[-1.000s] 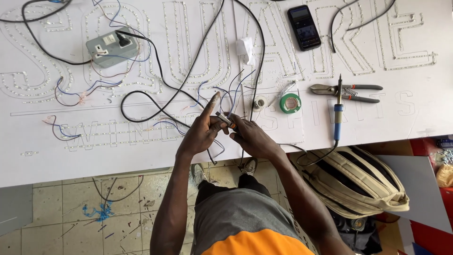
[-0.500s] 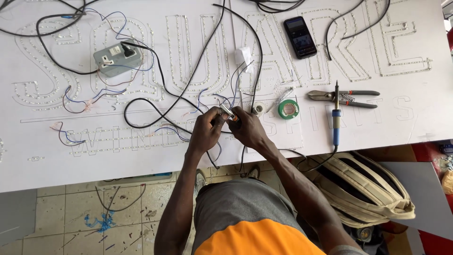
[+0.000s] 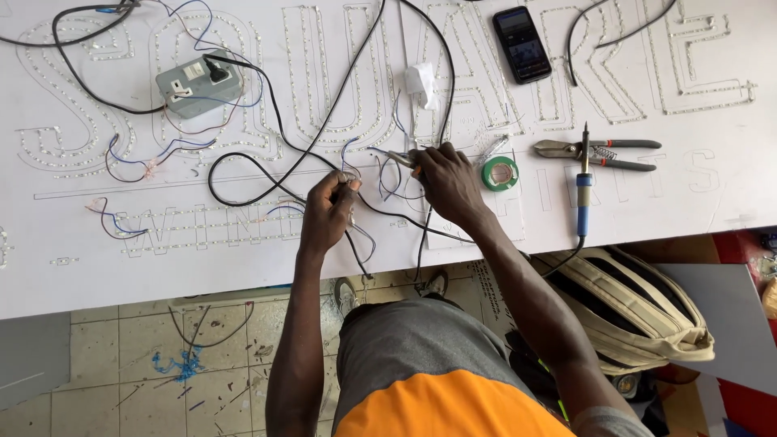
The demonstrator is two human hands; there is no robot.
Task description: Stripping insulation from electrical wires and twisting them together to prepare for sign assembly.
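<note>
Both hands have drawn apart since a second ago, when their fingertips met over one bundle of wires; the right hand has slid toward 2 o'clock while the left has stayed close to its spot.

At 10 o'clock on the white sign board [image 3: 243,267], which lies flat as the table, a grey socket box [image 3: 197,83] sits with a black plug in it, and black cables [image 3: 267,174] loop away from it across the outlined letters. Thin blue and red wires [image 3: 137,158] curl beside the box at 8 o'clock of it.

The left hand [image 3: 328,214] rests near the board's middle, thumb and forefinger pressed together, pinching a thin wire end [image 3: 346,176] at their tips. Just to the 2 o'clock of it, the right hand [image 3: 449,182] lies knuckles up, its fingers curled around a small metal tool [image 3: 401,159] whose tip points toward 9 o'clock among the loose wires.

A white adapter [image 3: 421,83] lies at 12 o'clock of the right hand. A green tape roll [image 3: 500,173] sits just beside that hand at 3 o'clock. Farther right, a blue-handled soldering iron [image 3: 583,190] lies upright on the board, pliers [image 3: 595,154] cross near its tip, and a black phone [image 3: 522,33] lies at 1 o'clock. A tan backpack [image 3: 631,307] sits below the board's edge.
</note>
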